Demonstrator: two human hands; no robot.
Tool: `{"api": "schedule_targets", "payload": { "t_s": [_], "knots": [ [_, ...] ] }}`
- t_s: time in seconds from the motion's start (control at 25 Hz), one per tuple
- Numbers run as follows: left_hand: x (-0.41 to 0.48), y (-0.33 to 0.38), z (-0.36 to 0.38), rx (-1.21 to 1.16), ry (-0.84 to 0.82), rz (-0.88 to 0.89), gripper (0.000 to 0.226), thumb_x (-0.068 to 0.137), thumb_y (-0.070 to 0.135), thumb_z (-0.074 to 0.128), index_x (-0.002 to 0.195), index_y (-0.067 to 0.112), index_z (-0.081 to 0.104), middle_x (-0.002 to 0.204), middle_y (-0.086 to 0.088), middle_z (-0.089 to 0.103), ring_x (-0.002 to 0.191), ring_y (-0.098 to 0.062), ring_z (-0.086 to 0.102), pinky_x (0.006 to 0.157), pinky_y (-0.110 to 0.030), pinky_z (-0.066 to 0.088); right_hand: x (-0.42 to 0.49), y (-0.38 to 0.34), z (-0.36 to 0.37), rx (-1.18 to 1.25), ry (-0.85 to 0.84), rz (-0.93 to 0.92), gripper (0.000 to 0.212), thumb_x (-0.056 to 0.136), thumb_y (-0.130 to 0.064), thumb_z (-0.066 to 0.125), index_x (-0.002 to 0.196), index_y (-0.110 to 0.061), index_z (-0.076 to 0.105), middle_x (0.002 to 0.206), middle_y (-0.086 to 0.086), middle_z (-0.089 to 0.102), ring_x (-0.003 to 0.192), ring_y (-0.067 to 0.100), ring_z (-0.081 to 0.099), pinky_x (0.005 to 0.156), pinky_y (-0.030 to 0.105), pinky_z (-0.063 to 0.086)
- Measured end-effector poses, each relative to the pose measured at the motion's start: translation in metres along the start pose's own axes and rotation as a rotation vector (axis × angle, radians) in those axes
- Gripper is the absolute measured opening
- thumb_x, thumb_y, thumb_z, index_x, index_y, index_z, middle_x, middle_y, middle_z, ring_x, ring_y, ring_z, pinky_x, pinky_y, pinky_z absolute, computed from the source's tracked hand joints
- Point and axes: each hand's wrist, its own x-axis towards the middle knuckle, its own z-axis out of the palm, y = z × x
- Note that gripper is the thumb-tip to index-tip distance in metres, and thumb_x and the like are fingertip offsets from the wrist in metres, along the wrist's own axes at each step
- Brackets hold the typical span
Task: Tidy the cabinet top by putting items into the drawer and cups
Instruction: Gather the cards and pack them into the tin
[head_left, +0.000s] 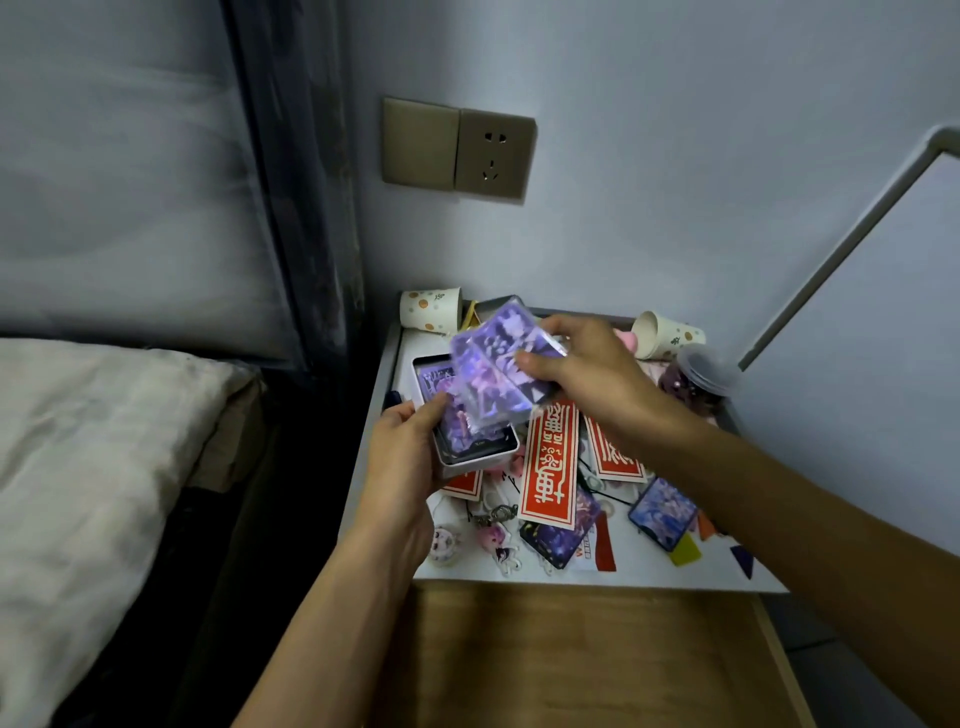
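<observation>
My left hand (405, 457) grips a small white tin box (470, 457) with purple cards inside, lifted just over the left part of the cabinet top (395, 364). My right hand (587, 374) holds a fan of purple sleeved cards (493, 364) above the box. Two spotted paper cups lie on their sides at the back: one at the left (428, 309), one at the right (667, 335). Red paper strips (550, 462), a dark card (662, 512), keychains (493, 514) and small charms litter the top. The wooden drawer (571, 654) stands pulled out below.
A clear jar with dark contents (698, 382) lies at the back right corner. A bed with a pale pillow (93, 467) sits to the left, a wall socket (493, 153) above the cabinet, a white panel (857, 364) to the right.
</observation>
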Motion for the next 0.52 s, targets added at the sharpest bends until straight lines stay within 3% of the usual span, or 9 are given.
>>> {"api": "schedule_targets", "payload": {
  "t_s": [0.12,0.2,0.32,0.44,0.52],
  "knots": [
    [0.001,-0.003,0.001,-0.021,-0.024,-0.007,0.035,0.096,0.021,0.058,0.120,-0.006,0.058,0.091,-0.013,0.074,0.061,-0.016,0.069,0.046,-0.022,0.052,-0.003,-0.001,0.015,-0.047,-0.080,0.072,0.011,0.091,-0.008,0.064,0.097,-0.016,0.060,0.092,0.005,0.071,0.070,0.012,0.071,0.058,0.026,0.057],
    [0.001,-0.004,0.000,-0.025,-0.044,-0.005,0.032,0.096,0.019,0.059,0.116,-0.005,0.061,0.086,-0.011,0.075,0.062,-0.016,0.071,0.048,-0.023,0.054,-0.005,0.000,0.021,-0.026,-0.109,0.082,0.010,0.092,-0.009,0.063,0.097,-0.017,0.059,0.090,0.004,0.071,0.063,0.007,0.070,0.051,0.022,0.053],
    [0.002,-0.004,-0.002,-0.023,-0.032,-0.003,0.031,0.095,0.017,0.060,0.117,-0.004,0.060,0.092,-0.015,0.075,0.063,-0.019,0.071,0.047,-0.023,0.054,-0.004,0.003,0.025,-0.130,-0.114,0.047,0.006,0.096,-0.014,0.058,0.099,-0.019,0.057,0.094,0.003,0.069,0.068,0.011,0.068,0.051,0.019,0.049],
    [0.001,-0.003,-0.001,-0.024,-0.023,-0.002,0.031,0.094,0.013,0.061,0.119,-0.005,0.059,0.096,-0.019,0.074,0.059,-0.018,0.070,0.045,-0.023,0.052,-0.004,0.005,0.027,-0.188,-0.070,0.032,0.010,0.099,-0.017,0.051,0.101,-0.018,0.061,0.097,0.007,0.070,0.080,0.022,0.069,0.065,0.033,0.054],
    [0.000,-0.003,-0.001,-0.031,-0.027,-0.001,0.030,0.094,0.011,0.059,0.120,-0.005,0.058,0.097,-0.019,0.073,0.058,-0.018,0.070,0.044,-0.023,0.051,-0.005,0.005,0.027,-0.209,-0.031,0.020,0.010,0.097,-0.018,0.054,0.095,-0.016,0.064,0.093,0.007,0.070,0.081,0.023,0.068,0.066,0.033,0.053]
  ]
}}
